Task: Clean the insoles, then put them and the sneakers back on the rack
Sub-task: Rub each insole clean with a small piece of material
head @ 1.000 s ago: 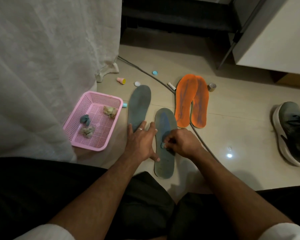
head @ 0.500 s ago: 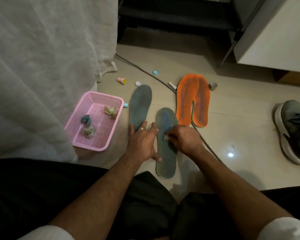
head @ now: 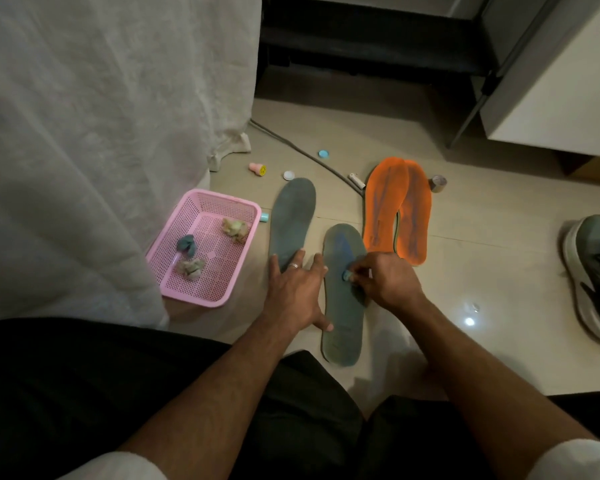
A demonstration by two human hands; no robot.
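Change: right hand [head: 388,280] has slid a little up the near insole [head: 343,306] since the earlier frames; left hand [head: 297,292] and the floor items lie as before.
Left hand: flat on the floor [head: 465,271], palm down, fingers spread open. Fingertips rest on the heel end of the far insole [head: 293,220]; the thumb touches the left edge of the near insole. A ring sits on one finger.
Right hand: fingers pinched closed on a small pale blue wad [head: 346,275], pressed onto the middle of the near insole.
Near insole: grey-green, lying flat between the two hands, toe pointing away from the person, a blue smear near its toe.
Far insole: grey-green, flat, just left of the near one and further from the person.
Orange insoles [head: 397,209]: two, flat, overlapping along their long edges, just right of the near insole's toe.
Sneaker [head: 593,278]: dark with a pale sole, on the floor at the right edge of view, well apart from the insoles.
Basket [head: 201,296]: pink, perforated, on the floor left of the far insole, beside a white curtain [head: 101,133]. Three crumpled wads lie in it, one blue and two pale.
Small items: a blue cap [head: 323,154], a white cap [head: 289,175] and a pink stamp [head: 258,168] lie beyond the far insole's toe. A grey cable [head: 302,150] runs across the floor past them.
Person: seated, dark trousers, white sleeves at the bottom corners.
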